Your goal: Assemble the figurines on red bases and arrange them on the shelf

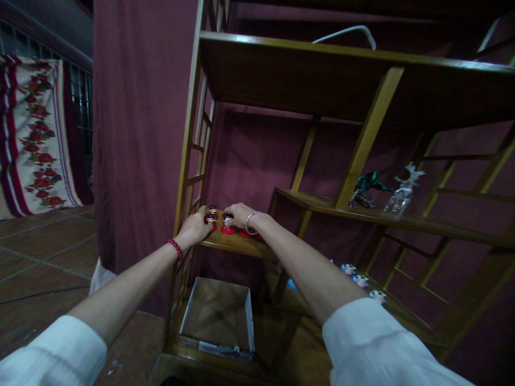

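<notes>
On the left part of a wooden shelf board [237,245] stand several small black-haired figurines with red bases. My left hand [195,228], with a red bead bracelet at its wrist, has its fingers around the front left figurine [210,219]. Just behind that one is another figurine [213,209]. My right hand [240,215], wearing a silver bangle, grips a figurine [227,222] a little to the right, its red base on or just above the board. Another red base [245,234] shows partly under my right wrist; the rest of it is hidden.
Below, an open cardboard box [217,313] sits on the lowest board. Lattice bars [195,177] close the shelf's left side. To the right, a higher board holds a clear glass ornament [400,198] and a dark green one [368,185]. Small blue-and-white figures [361,280] stand lower right.
</notes>
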Available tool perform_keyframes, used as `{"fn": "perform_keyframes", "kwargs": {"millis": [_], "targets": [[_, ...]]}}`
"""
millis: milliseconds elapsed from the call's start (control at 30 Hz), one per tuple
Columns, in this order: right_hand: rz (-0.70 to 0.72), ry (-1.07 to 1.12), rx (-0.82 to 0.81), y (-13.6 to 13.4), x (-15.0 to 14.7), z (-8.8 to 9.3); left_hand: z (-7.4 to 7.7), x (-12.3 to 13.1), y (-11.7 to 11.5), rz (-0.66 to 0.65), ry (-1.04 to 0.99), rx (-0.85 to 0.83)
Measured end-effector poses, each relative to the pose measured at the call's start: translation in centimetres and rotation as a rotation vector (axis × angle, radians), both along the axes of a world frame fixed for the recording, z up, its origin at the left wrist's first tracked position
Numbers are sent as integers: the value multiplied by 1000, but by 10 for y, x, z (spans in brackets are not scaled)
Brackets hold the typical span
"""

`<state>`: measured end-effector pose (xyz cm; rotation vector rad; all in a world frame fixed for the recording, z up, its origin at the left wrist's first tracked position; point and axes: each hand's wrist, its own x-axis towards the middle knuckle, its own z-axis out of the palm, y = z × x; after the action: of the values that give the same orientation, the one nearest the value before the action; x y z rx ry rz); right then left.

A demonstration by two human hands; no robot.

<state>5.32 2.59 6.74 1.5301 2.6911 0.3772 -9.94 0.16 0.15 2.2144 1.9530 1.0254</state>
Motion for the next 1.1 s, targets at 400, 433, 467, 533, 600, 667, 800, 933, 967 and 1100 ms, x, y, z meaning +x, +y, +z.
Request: {"fn": "perform_keyframes", "kwargs": {"millis": [400, 433, 467, 533, 600, 667, 800, 933, 967, 1100], "targets": [[16, 15, -3, 8, 3, -3, 0, 1, -1, 19, 18, 3], [12, 14, -5, 8, 3, -2, 0, 1, -1, 19, 20, 5], [6, 13, -8, 7, 2, -2, 0, 1, -1, 17, 22, 7], [-5, 8, -19, 5, 1, -1, -1, 0, 0, 13, 26, 16], [-19, 4, -31, 2, 0, 1, -3, -1, 1, 2, 30, 29], [-27, 8, -39, -1, -1, 3, -4, -2, 2, -10, 39, 39], [-9, 72, -3, -7, 5, 9, -6, -3, 3, -16, 49, 36], [-2, 118, 114, -13, 20, 16, -8, -2, 0, -16, 59, 101], [-5, 126, 146, -15, 24, 17, -8, -2, -1, -11, 57, 142], [14, 191, 241, -28, 41, 16, -11, 1, -10, 4, 12, 396]]}}
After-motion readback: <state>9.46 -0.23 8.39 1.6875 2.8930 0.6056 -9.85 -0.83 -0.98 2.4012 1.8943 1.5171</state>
